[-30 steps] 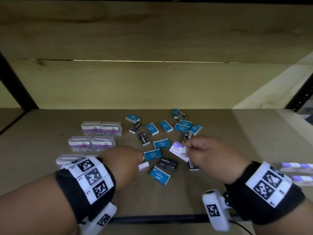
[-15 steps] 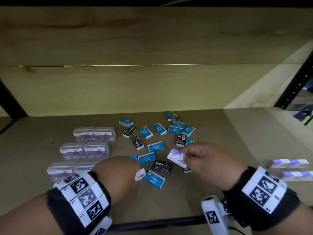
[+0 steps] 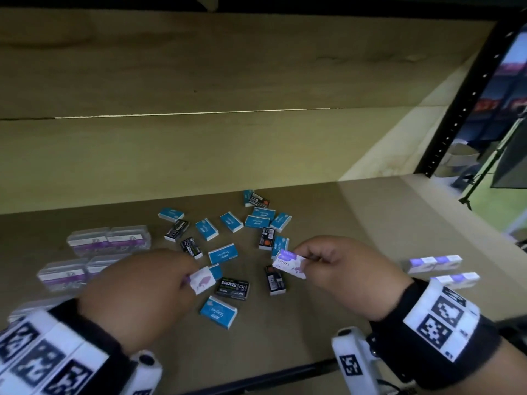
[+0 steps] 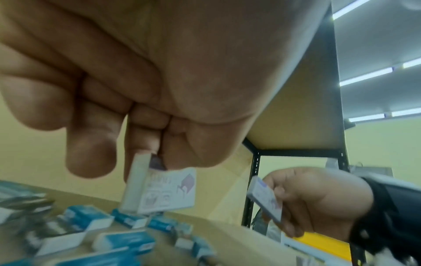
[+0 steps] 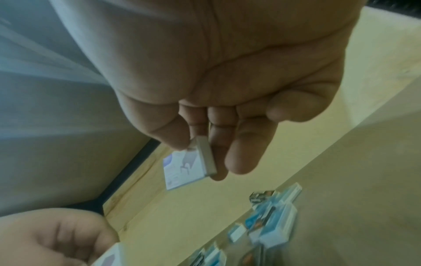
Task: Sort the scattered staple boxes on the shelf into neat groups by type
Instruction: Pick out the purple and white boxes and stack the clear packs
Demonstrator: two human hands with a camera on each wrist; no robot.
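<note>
Your left hand [image 3: 137, 295] and right hand [image 3: 342, 269] each pinch a white-purple box [image 3: 202, 283] by one end — fingertips clamped. A loose pinch could drop one into the blue boxes [image 3: 218, 312] at lower centre — re-scattering them.

A stockroom or shop: black metal shelving [image 3: 467, 89] under ceiling strip lights [image 4: 364, 76].

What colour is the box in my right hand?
White with purple print, pinched in the right hand; clearest in the head view.
</note>
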